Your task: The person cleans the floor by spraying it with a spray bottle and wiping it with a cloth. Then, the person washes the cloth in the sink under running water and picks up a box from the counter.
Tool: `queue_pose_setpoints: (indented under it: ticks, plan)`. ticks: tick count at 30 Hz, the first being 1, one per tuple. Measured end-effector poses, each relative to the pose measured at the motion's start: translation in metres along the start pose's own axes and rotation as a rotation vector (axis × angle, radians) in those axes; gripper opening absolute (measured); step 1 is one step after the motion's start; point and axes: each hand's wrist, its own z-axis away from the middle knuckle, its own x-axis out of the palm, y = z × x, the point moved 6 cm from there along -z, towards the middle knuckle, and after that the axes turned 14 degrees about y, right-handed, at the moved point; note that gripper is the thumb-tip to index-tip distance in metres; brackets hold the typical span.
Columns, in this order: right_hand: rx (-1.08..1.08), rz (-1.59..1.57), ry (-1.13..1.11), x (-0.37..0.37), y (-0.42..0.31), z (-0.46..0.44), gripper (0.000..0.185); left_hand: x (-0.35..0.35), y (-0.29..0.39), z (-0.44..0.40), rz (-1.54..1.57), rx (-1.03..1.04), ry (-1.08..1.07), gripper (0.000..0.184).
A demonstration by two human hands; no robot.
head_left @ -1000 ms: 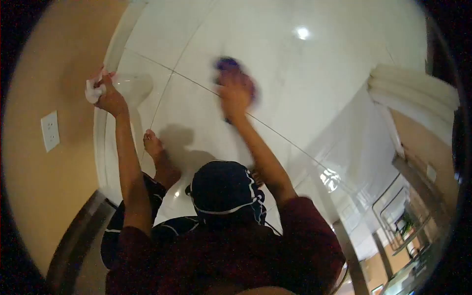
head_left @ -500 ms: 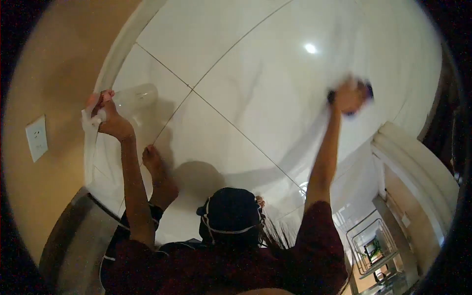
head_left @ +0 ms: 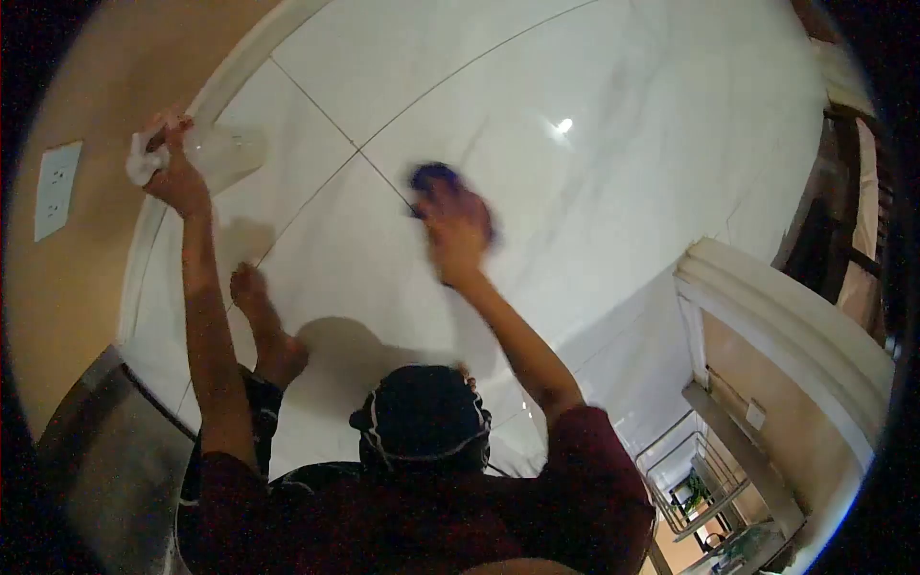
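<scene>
My left hand (head_left: 174, 172) is wrapped round the neck of a clear spray bottle (head_left: 233, 153) with a white trigger head (head_left: 144, 161). The bottle lies tilted close to the wall, its body pointing right over the floor. My right hand (head_left: 454, 230) presses a dark blue cloth (head_left: 433, 178) on the white tiled floor (head_left: 575, 211), near a grout line. Hand and cloth are smeared by motion, and the palm hides part of the cloth.
At the left, a tan wall (head_left: 105, 115) carries a white outlet (head_left: 58, 190). My bare foot (head_left: 251, 287) rests on the tiles. A dark grey appliance or cabinet side (head_left: 115, 460) stands lower left. To the right are a white door frame (head_left: 767, 307) and a metal rack (head_left: 695, 474).
My right hand has swept the cloth leftward across the floor toward the middle. My left hand with the spray bottle has shifted slightly left and up in the view, which has turned somewhat.
</scene>
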Motion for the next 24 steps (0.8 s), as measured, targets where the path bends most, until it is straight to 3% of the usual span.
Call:
queue_pose_setpoints:
  ticks: [1, 3, 4, 6, 7, 8, 10, 11, 12, 14, 15, 16, 20, 23, 24]
  plan:
    - [0.187, 0.165, 0.197, -0.011, 0.065, 0.022, 0.033, -0.002, -0.010, -0.003, 0.026, -0.007, 0.008, 0.008]
    - [0.225, 0.537, 0.413, -0.064, 0.208, 0.059, 0.037, -0.001, -0.023, 0.000, -0.049, -0.027, -0.019, 0.012]
    - [0.160, 0.448, 0.605, -0.119, 0.238, 0.049, 0.038, 0.001, -0.022, 0.000, -0.059, -0.017, -0.031, 0.013]
    - [0.731, 0.776, 0.632, -0.158, 0.363, 0.055, 0.039, 0.008, -0.019, 0.002, -0.082, 0.018, -0.030, 0.014]
    - [0.991, 0.819, 0.579, -0.170, 0.392, 0.039, 0.044, 0.012, -0.014, 0.004, -0.098, 0.039, -0.027, 0.014]
    - [1.113, 0.784, 0.549, -0.172, 0.443, 0.020, 0.048, 0.014, -0.011, 0.006, -0.113, 0.059, -0.025, 0.014]
    - [0.923, 0.973, 0.376, -0.163, 0.474, -0.063, 0.042, 0.011, -0.015, 0.007, -0.124, 0.011, 0.029, 0.014]
    - [0.768, 1.088, 0.086, -0.154, 0.477, -0.116, 0.041, 0.010, -0.018, 0.007, -0.131, -0.007, 0.056, 0.014]
    - [0.876, 0.872, 0.236, -0.153, 0.410, -0.170, 0.042, 0.011, -0.022, 0.009, -0.119, 0.014, 0.060, 0.014]
    - [0.016, 1.218, 0.370, -0.080, 0.456, -0.284, 0.037, 0.006, -0.023, 0.007, -0.119, 0.072, 0.048, 0.015]
    - [0.094, 0.775, 0.529, -0.067, 0.418, -0.325, 0.035, 0.001, -0.022, 0.005, -0.111, 0.069, 0.024, 0.014]
    - [0.128, 0.637, 0.562, -0.056, 0.361, -0.352, 0.033, 0.001, -0.021, 0.006, -0.087, 0.061, 0.008, 0.013]
    - [0.202, 0.220, 0.346, -0.020, 0.089, -0.344, 0.024, 0.007, -0.016, 0.005, -0.091, 0.024, -0.017, 0.015]
    - [-0.291, 0.214, 0.515, 0.065, -0.016, -0.271, 0.041, 0.003, -0.025, 0.001, -0.217, 0.098, -0.025, 0.015]
    - [-0.403, 0.095, 0.532, 0.061, -0.060, -0.225, 0.035, 0.004, -0.015, 0.006, -0.205, 0.063, -0.018, 0.015]
